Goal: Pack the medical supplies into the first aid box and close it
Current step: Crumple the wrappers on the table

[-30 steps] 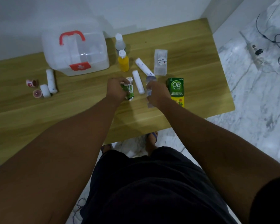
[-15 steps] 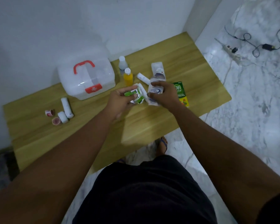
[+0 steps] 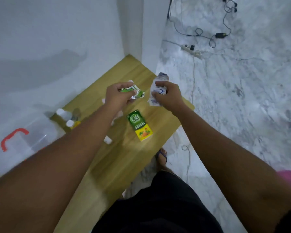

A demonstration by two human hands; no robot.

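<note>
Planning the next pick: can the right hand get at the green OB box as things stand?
Probably yes for reach: the OB box lies uncovered on the table near the right hand. But that hand grips a white sachet.

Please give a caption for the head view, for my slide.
Left hand grips a green packet, right hand a white packet, over the table.

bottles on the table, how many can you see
2. A clear bottle and a yellow bottle sit side by side between the first aid box and the left forearm; the arm may hide others.
</note>
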